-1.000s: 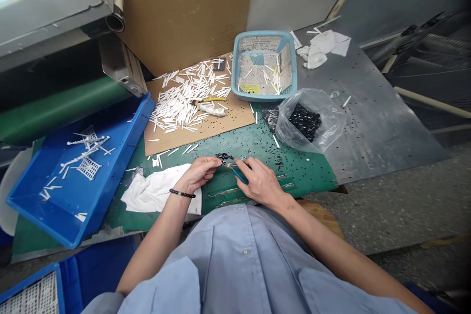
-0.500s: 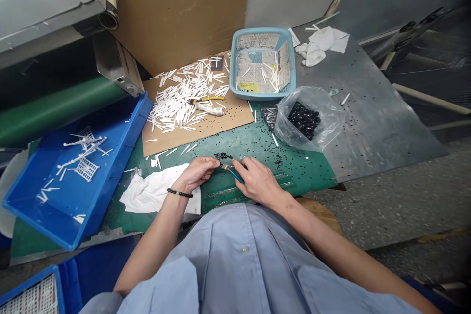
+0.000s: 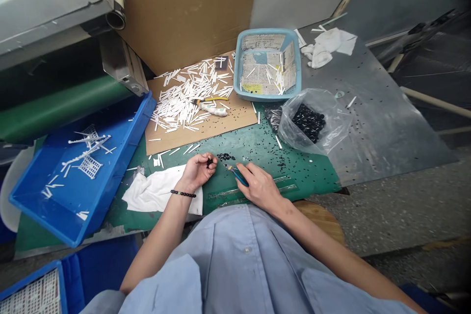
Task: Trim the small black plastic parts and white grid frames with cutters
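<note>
My left hand (image 3: 198, 171) is turned palm up with curled fingers, cupping some small black parts (image 3: 209, 161). In my right hand (image 3: 259, 184) is a pair of blue-handled cutting pliers (image 3: 238, 173), its jaws pointing up and left toward the left hand but apart from it. Just beyond the plier tips, a small heap of black parts (image 3: 225, 156) lies on the green mat (image 3: 243, 140). A white cloth (image 3: 150, 190) is spread beneath my left wrist. The exact shape of the black parts is too small to tell.
White sticks (image 3: 184, 103) and yellow-handled pliers (image 3: 215, 99) cover a cardboard sheet (image 3: 235, 125). Behind stands a light blue basket (image 3: 237, 78) lined with newspaper. A clear bag (image 3: 334, 130) of black parts is at right; a blue tray (image 3: 33, 206) with white plastic pieces at left.
My left hand has rolled over and away from the plier tips, showing black parts in its palm. The pliers have come apart from the left fingers. The whole view has shifted slightly.
</note>
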`<state>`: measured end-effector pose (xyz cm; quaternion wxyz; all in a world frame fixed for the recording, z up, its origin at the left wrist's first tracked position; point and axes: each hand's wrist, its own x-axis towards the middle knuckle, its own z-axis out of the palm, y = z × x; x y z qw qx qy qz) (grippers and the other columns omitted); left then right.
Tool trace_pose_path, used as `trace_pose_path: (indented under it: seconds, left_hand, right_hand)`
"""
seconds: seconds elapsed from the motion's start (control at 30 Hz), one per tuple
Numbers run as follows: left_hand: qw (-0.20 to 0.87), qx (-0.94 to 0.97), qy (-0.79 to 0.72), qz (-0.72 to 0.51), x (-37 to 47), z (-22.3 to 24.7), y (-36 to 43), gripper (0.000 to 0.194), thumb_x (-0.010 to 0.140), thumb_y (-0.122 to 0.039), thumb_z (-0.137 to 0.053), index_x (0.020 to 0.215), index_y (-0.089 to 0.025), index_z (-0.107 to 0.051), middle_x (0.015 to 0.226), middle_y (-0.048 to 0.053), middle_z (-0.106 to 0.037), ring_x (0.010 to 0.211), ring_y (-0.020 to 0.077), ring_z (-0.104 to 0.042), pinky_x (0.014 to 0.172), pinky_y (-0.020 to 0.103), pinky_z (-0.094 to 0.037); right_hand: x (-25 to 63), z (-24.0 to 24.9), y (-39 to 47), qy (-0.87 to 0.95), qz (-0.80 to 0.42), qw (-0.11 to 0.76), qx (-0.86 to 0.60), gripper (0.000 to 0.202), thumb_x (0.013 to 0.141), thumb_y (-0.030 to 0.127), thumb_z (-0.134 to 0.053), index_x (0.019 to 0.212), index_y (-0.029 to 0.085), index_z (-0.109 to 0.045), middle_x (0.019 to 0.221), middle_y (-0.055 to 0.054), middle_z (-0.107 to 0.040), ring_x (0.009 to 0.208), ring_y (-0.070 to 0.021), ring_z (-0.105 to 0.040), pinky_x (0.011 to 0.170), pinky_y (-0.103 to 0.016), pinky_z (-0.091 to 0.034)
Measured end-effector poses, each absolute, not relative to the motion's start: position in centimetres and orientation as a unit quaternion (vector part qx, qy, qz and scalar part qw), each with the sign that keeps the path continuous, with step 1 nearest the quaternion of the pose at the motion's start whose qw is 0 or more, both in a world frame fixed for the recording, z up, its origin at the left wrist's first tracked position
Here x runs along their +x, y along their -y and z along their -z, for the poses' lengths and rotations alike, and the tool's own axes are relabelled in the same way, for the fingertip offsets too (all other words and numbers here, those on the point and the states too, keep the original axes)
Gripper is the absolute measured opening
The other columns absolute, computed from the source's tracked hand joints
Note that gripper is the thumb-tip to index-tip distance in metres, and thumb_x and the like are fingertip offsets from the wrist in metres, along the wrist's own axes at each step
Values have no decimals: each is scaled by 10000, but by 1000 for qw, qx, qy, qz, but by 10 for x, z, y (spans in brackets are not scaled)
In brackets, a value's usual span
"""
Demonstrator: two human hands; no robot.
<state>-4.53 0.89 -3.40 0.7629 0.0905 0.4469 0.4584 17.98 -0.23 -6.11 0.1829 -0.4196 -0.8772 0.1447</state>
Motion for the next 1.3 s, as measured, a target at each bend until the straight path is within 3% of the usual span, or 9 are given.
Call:
trace_pose_path:
  seconds: [0.17,0.3,0.4,0.53,0.67,0.77,0.9,1.07,1.3]
  left_hand:
    - [717,170,-489,-467,-49,35,-19,129,695,-250,-606,752,-135,-593,666,14,-497,515,71,-385,463,193,-297]
    - [508,391,-663,-385,-42,41,-26,275,793,-422,-613,775,-152,-660,654,13,-562,560,108,-464,538,233,-353]
    - [345,555,-699,-290,-40,44,-24,224,830,-375,-590,836,-183,-706,841,52,-692,766,180,-595,725,283,-424]
    - [265,656,-674,-214,-43,45,-17,212,877,-288,-528,943,-211,-715,986,72,-712,910,216,-629,826,306,-436]
    - [227,688,-665,-180,-43,47,-13,263,913,-313,-481,1020,-207,-697,994,83,-702,924,222,-628,824,306,-444]
    - [211,701,-662,-161,-43,49,-14,291,927,-323,-454,1049,-199,-688,985,93,-697,918,226,-626,814,306,-442]
    - [205,709,-661,-136,-45,45,-15,268,917,-290,-458,1007,-199,-693,964,91,-695,898,227,-621,800,309,-430]
    - [262,635,-709,-161,-44,40,-14,155,819,-293,-582,811,-191,-698,787,54,-675,725,190,-578,667,286,-392]
    - [656,243,-622,-352,-32,34,0,276,663,-361,-765,741,-145,-612,508,-90,-331,419,35,-194,407,199,-128]
  right_hand:
    - [182,65,5,867,-154,196,-432,376,915,294,-477,1260,153,-528,932,-91,-588,847,-220,-567,746,-327,-485]
    - [185,64,3,861,-159,202,-438,377,926,300,-463,1265,146,-524,944,-89,-585,859,-215,-561,774,-323,-485]
    - [187,63,2,857,-159,203,-446,384,927,304,-459,1268,140,-525,940,-90,-583,867,-219,-558,785,-328,-488]
    - [185,61,4,836,-192,230,-460,410,911,327,-476,1272,143,-539,962,-110,-591,917,-247,-563,823,-378,-492]
    - [178,50,7,664,-463,313,-497,448,912,452,-453,1227,158,-576,960,-105,-631,878,-233,-613,783,-388,-521]
    - [172,37,9,423,-738,286,-441,519,954,490,-289,1176,129,-589,867,-111,-661,769,-210,-646,681,-362,-542]
    - [169,26,12,257,-843,251,-400,445,899,485,-438,1136,142,-594,866,-91,-649,753,-187,-635,693,-339,-530]
    - [172,29,11,483,-686,229,-493,437,835,477,-563,1152,179,-603,881,-45,-622,809,-198,-598,755,-351,-498]
    - [181,33,4,862,-158,148,-459,474,912,331,-462,1326,104,-501,1019,-138,-560,921,-264,-501,825,-390,-432]
